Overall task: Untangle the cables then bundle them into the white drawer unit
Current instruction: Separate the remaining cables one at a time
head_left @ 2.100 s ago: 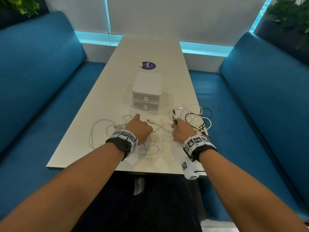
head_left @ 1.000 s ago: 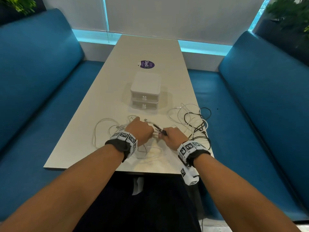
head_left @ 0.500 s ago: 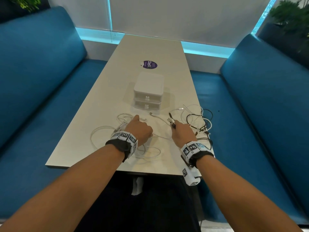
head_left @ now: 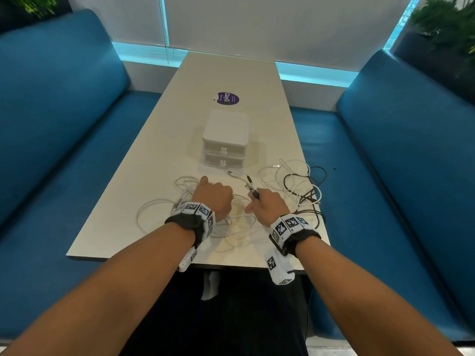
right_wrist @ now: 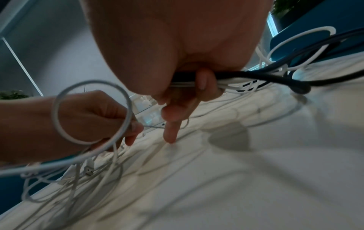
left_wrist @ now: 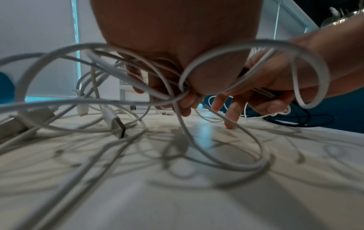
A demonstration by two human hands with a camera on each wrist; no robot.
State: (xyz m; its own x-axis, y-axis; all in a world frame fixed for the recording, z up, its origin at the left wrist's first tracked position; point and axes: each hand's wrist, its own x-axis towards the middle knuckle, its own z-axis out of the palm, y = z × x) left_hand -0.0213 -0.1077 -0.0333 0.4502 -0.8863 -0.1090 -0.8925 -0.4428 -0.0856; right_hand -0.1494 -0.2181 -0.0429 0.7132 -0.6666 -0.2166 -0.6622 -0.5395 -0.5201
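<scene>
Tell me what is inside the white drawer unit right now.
Nothing can be confirmed. Both drawers of the drawer unit are shut, and their cloudy fronts hide any contents. The white cables and the black cable lie on the table, gripped by the left hand and right hand.

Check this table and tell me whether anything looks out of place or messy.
The thin white cables and black cable sprawl tangled over the pale table; black loops overhang its right edge. The left hand grips white strands, the right hand pinches black and white ends. The white two-drawer unit is closed, nothing stowed.
</scene>
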